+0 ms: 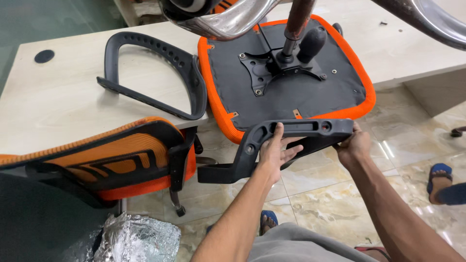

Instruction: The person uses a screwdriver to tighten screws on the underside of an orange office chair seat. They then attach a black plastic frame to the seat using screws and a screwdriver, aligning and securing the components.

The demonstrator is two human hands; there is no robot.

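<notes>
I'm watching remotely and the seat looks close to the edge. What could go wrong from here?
The upturned orange seat overhangs the desk edge; pushing the black armrest against it could tip or slide it off, perhaps onto the sandalled foot below. Left hand fingers sit under the armrest and could get pinched.

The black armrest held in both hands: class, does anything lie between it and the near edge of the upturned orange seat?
Nothing visible does. The black armrest, gripped by the left hand and right hand, already sits against the near edge of the orange seat.
</notes>
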